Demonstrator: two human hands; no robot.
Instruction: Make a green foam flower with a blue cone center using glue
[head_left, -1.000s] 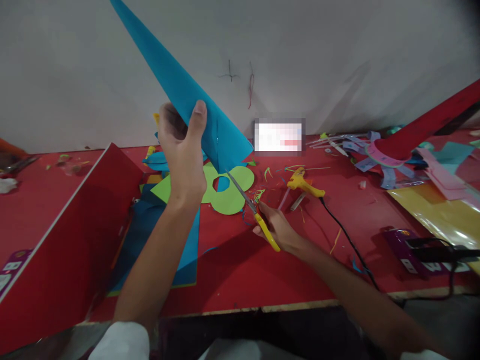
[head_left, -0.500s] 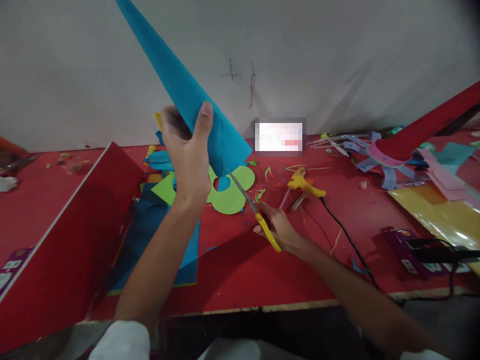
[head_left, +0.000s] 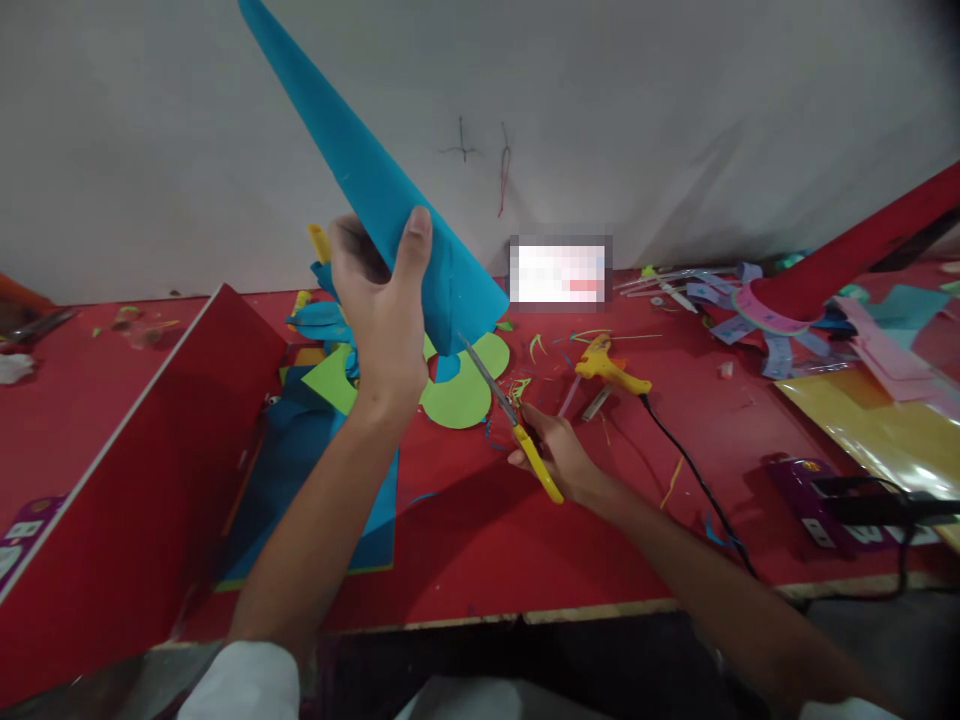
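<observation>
A long blue paper cone [head_left: 360, 150] is held up and tilted, its narrow tip at the upper left and its wide end at the lower right. My left hand [head_left: 386, 300] grips it near the wide end, thumb on the front. Yellow-handled scissors [head_left: 535, 464] are in my right hand [head_left: 555, 450], with the blade tips at the cone's lower edge. Below the wide end lies a light green paper shape [head_left: 461, 395] with rounded lobes.
The red table [head_left: 480, 540] carries blue sheets [head_left: 367, 530], a yellow glue gun [head_left: 611, 370] with a black cord, paper scraps and a purple box [head_left: 806, 500]. A red panel [head_left: 172, 450] stands left. A red cone [head_left: 862, 240] is at right.
The cone and my left hand have shifted slightly to the right. The scissor tips have moved a little to the right with the cone's edge.
</observation>
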